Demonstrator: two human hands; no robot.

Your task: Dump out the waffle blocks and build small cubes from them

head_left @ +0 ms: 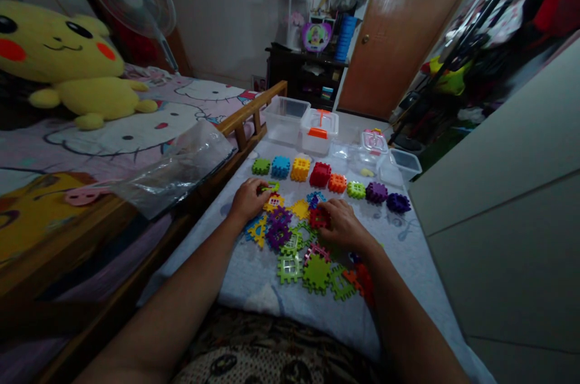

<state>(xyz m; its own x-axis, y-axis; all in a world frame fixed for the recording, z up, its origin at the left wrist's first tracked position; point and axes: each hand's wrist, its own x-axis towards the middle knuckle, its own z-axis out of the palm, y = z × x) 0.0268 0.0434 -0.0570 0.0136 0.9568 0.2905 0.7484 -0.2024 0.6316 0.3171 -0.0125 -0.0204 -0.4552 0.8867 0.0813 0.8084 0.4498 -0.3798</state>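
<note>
My left hand [248, 198] is curled at the left of a loose pile, its fingertips on a lime-green interlocking toy tile [272, 186]. My right hand [341, 222] has its fingers closed on a red interlocking toy tile [318, 218] at the pile's right side. Between and below the hands lie loose toothed tiles: purple tiles [278, 228], a yellow tile [299, 210], a blue tile [315, 198], and a large green tile [317, 273] in front. More orange and red tiles [360, 280] are partly hidden under my right forearm.
Behind the pile runs a row of stacks by colour, including a yellow stack [299, 169], a red stack [320, 174] and a dark purple stack [399, 203]. Clear plastic boxes [285, 118] stand at the back. A wooden bed rail [247, 124] borders the left; a plastic bag [181, 160] hangs there.
</note>
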